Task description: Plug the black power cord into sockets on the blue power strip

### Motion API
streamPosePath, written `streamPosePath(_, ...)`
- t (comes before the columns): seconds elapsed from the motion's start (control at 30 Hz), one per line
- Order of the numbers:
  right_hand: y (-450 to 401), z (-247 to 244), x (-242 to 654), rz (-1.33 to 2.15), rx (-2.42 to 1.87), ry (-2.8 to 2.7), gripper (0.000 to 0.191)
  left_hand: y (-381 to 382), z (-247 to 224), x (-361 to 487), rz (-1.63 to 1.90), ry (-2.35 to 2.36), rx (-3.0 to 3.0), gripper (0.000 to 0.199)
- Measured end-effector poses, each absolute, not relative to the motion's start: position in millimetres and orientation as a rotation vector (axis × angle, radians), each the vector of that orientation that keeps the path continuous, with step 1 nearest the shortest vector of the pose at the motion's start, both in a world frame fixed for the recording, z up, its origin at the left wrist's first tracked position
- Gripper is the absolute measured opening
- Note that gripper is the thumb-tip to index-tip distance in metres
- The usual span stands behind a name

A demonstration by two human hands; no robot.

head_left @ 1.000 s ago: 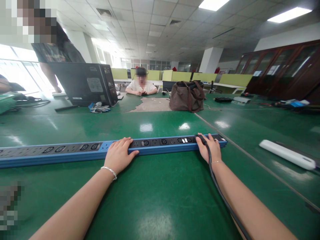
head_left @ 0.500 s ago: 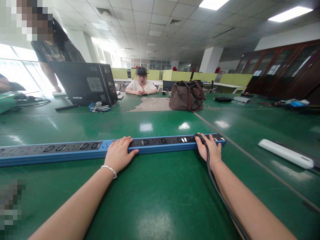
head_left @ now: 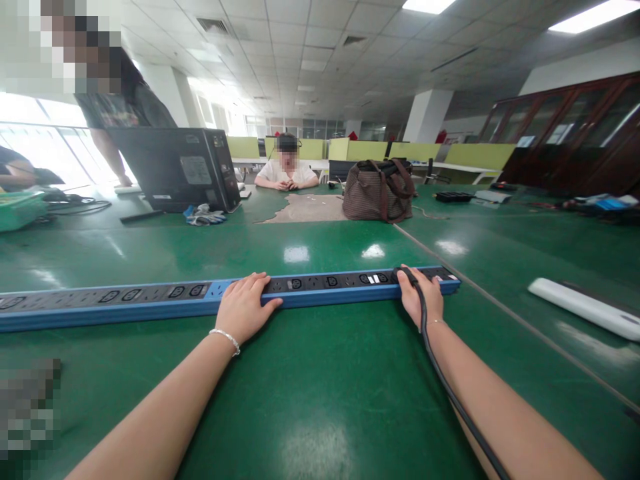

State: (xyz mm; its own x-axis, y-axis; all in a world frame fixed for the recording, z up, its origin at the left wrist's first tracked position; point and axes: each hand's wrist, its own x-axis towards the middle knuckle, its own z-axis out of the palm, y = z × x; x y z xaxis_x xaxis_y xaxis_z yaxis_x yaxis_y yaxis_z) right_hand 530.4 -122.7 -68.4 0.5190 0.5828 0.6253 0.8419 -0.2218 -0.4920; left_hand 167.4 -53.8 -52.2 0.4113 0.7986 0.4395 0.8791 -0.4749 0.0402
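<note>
A long blue power strip (head_left: 320,298) with black sockets lies across the green table (head_left: 300,373). My left hand (head_left: 246,305) is wrapped over the strip near its middle, fingers on top and thumb along the near side. Near the strip's right end, my right hand (head_left: 421,297) has its fingers closed around a black plug (head_left: 406,275), which sits at the sockets. From the plug a black cable (head_left: 440,380) runs down along my right forearm. Whether the plug is fully seated cannot be made out.
Behind the strip stand a black computer case (head_left: 175,170) and a brown bag (head_left: 375,190), with gloves (head_left: 205,215) beside the case. A white device (head_left: 583,308) lies at right. One person sits opposite; another stands at back left.
The whole view has shifted slightly, so things appear a little further right. The fingers of my right hand are drawn closer together around the plug.
</note>
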Motion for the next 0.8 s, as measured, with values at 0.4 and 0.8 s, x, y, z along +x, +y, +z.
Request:
streamPosePath(0.4, -123.4, -49.8, 498.2, -0.133, -1.705, -1.016, 0.053, -51.9, -54.1, 166.5, -0.627, -1.481, -2.467, 0.053)
streamPosePath(0.8, -110.2, -44.3, 437.1, -0.049, -1.753, -1.348, 0.040, -54.9, -52.1, 168.4, -0.708, -1.495, -2.482, 0.048)
